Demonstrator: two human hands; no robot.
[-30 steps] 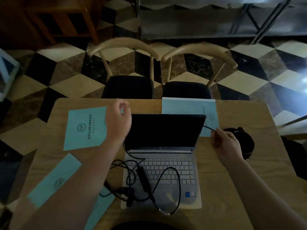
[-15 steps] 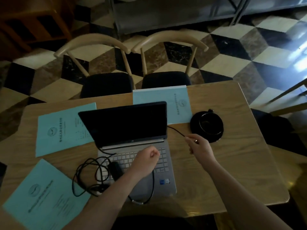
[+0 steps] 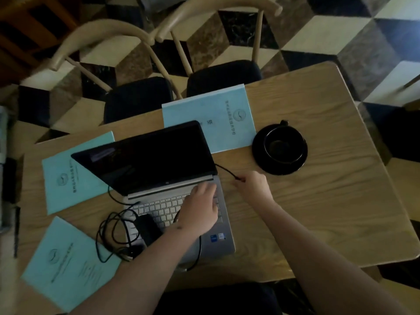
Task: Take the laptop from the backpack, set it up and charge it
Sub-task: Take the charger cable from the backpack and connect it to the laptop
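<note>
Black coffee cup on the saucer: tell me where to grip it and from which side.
Grip the small handle of the black coffee cup, which juts from the rim's far side, reaching over from the right. The right hand pinches the charger cable, so free it first.

Wooden table (image 3: 329, 201), light grain, rounded corners. An open laptop (image 3: 181, 214) is set near the middle, screen dark. Three light-blue booklets are laid flat on the top: one (image 3: 218, 119) behind the laptop, partly covered by the screen; one (image 3: 66, 176) to its left, tucked under the lid edge; one (image 3: 66, 262) at the near-left corner. A black cup on a black saucer (image 3: 280, 148) is placed right of the far booklet, just beside it. A black charger cable (image 3: 106, 237) is coiled partly on the table, partly over the keyboard and the near-left booklet. Cable end is run out right of the screen.
</note>
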